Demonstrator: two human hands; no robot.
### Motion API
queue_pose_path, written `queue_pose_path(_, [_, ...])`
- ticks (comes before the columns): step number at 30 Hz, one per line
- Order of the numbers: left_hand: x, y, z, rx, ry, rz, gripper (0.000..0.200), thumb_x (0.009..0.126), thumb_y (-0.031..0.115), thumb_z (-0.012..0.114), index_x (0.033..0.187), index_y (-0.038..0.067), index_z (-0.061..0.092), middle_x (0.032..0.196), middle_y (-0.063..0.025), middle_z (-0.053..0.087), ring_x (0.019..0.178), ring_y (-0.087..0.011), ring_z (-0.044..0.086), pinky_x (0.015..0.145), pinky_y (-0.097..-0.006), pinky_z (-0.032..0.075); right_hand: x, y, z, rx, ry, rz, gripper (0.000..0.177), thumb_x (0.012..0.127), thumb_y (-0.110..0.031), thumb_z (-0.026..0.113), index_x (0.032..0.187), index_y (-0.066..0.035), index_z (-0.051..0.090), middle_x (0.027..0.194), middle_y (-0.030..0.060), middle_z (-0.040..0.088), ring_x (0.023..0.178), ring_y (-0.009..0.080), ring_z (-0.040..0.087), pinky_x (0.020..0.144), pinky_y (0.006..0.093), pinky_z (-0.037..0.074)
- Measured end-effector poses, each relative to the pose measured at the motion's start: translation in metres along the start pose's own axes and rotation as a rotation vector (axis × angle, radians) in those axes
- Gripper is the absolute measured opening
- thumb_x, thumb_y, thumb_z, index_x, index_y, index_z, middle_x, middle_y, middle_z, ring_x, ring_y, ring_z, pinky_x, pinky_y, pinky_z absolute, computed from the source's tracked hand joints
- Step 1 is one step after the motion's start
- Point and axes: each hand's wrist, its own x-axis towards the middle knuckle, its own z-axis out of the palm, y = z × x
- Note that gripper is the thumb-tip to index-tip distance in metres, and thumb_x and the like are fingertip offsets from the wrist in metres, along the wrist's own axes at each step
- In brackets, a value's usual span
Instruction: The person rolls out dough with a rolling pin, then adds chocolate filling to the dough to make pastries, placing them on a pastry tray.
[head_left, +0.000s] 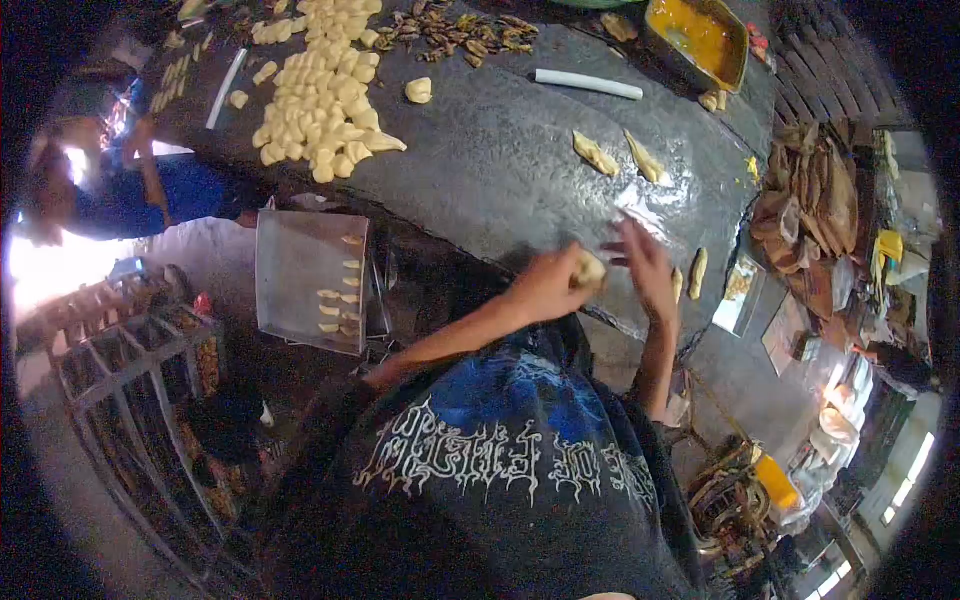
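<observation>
My left hand (pixel 546 286) is closed around a piece of pale dough (pixel 590 268) at the near edge of the dark work table (pixel 480 190). My right hand (pixel 645 268) is just to the right of it, fingers apart and slightly blurred, with nothing visible in them. Two flattened dough pieces (pixel 597 153) lie farther back on the shiny part of the table. To the right of my right hand are two slim shaped dough pieces (pixel 698 273), one partly hidden by the hand.
At the back left sits a pile of dough balls (pixel 325 90), beside several dark brown pieces (pixel 465 35). White rods (pixel 588 85) lie on the table. A pan of orange-yellow liquid (pixel 700 40) stands back right. A metal tray (pixel 310 280) holds shaped pieces; another person's blue sleeve (pixel 150 200) shows left.
</observation>
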Motion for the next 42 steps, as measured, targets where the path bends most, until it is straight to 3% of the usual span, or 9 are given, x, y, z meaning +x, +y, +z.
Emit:
queue_pose_path(6, [0.009, -0.024, -0.024, -0.453, 0.083, 0.051, 0.093, 0.072, 0.009, 0.091, 0.147, 0.0, 0.036, 0.136, -0.0141, 0.058, 0.105, -0.0212, 0.068, 0.081, -0.0328, 0.057, -0.033, -0.065, 0.01, -0.292, -0.103, -0.287, 0.028, 0.093, -0.009, 0.07, 0.121, -0.003, 0.069, 0.106, 0.0117, 0.076, 0.092, 0.0176, 0.072, 0.089, 0.034, 0.056])
queue_pose_path(14, [-0.015, -0.06, -0.132, -0.615, 0.482, -0.178, 0.053, 0.092, 0.013, 0.074, 0.139, 0.007, 0.052, 0.126, -0.0086, 0.068, 0.102, -0.0168, 0.069, 0.081, -0.0278, 0.053, 0.044, -0.105, 0.011, 0.632, -0.483, -0.62, 0.042, 0.085, -0.015, 0.077, 0.122, -0.003, 0.064, 0.116, 0.0145, 0.069, 0.109, 0.0292, 0.066, 0.098, 0.0402, 0.053])
queue_pose_path(18, [-0.034, -0.079, -0.168, -0.663, 0.624, -0.274, 0.036, 0.097, 0.017, 0.068, 0.13, 0.005, 0.059, 0.124, -0.0087, 0.07, 0.101, -0.0164, 0.069, 0.08, -0.0281, 0.052, 0.152, -0.02, 0.069, -0.799, -0.02, -0.463, 0.055, 0.081, -0.022, 0.078, 0.13, -0.007, 0.059, 0.121, 0.0219, 0.068, 0.11, 0.0389, 0.066, 0.096, 0.0449, 0.053])
queue_pose_path(19, [-0.038, -0.085, -0.177, -0.703, 0.655, -0.271, 0.034, 0.098, 0.017, 0.067, 0.129, 0.005, 0.06, 0.125, -0.0091, 0.069, 0.101, -0.0166, 0.069, 0.08, -0.0282, 0.052, 0.13, -0.026, 0.084, -1.269, 0.356, -0.754, 0.054, 0.082, -0.021, 0.077, 0.131, -0.007, 0.06, 0.124, 0.0252, 0.066, 0.109, 0.0424, 0.066, 0.091, 0.0455, 0.055])
queue_pose_path(23, [-0.049, -0.121, -0.205, -1.038, 0.78, -0.296, 0.038, 0.1, 0.025, 0.063, 0.127, -0.002, 0.058, 0.12, -0.0136, 0.069, 0.103, -0.0232, 0.069, 0.094, -0.0339, 0.054, 0.137, -0.079, 0.156, -0.24, -0.16, -0.404, 0.038, 0.089, -0.028, 0.072, 0.119, -0.004, 0.069, 0.1, 0.0235, 0.073, 0.09, 0.0417, 0.071, 0.08, 0.0455, 0.057])
queue_pose_path(29, [-0.018, -0.168, -0.249, -1.187, 0.944, -0.51, 0.061, 0.099, 0.036, 0.062, 0.132, -0.013, 0.046, 0.127, -0.0225, 0.06, 0.119, -0.028, 0.062, 0.106, -0.0414, 0.051, 0.186, -0.089, 0.343, -0.76, -0.306, -0.371, 0.038, 0.094, -0.036, 0.067, 0.103, 0.0, 0.073, 0.094, 0.0205, 0.074, 0.081, 0.0304, 0.075, 0.074, 0.0424, 0.057])
queue_pose_path(32, [-0.011, -0.172, -0.267, -1.291, 0.873, -0.611, 0.077, 0.096, 0.045, 0.065, 0.141, -0.012, 0.036, 0.134, -0.0233, 0.053, 0.122, -0.03, 0.059, 0.108, -0.0413, 0.05, 0.203, -0.075, 0.385, -0.804, -0.134, -0.751, 0.035, 0.091, -0.036, 0.07, 0.098, -0.001, 0.074, 0.086, 0.021, 0.073, 0.076, 0.0327, 0.073, 0.072, 0.0443, 0.056])
queue_pose_path(39, [0.017, -0.172, -0.282, -1.377, 0.88, -0.743, 0.075, 0.098, 0.047, 0.063, 0.141, -0.009, 0.039, 0.133, -0.0207, 0.053, 0.123, -0.0304, 0.058, 0.11, -0.0405, 0.05, 0.149, -0.088, 0.262, -0.223, -0.437, -0.164, 0.03, 0.088, -0.026, 0.073, 0.072, -0.006, 0.057, 0.065, -0.0008, 0.05, 0.064, 0.0079, 0.044, 0.056, 0.0314, 0.037])
queue_pose_path(42, [0.03, -0.201, -0.266, -1.419, 0.817, -0.495, 0.053, 0.1, 0.039, 0.062, 0.128, -0.005, 0.049, 0.122, -0.0163, 0.06, 0.113, -0.0265, 0.063, 0.096, -0.0363, 0.056, 0.101, -0.097, 0.175, 0.122, -0.51, 0.191, 0.011, 0.084, -0.013, 0.073, 0.082, -0.007, 0.065, 0.088, 0.0053, 0.065, 0.081, 0.0144, 0.059, 0.065, 0.0316, 0.048])
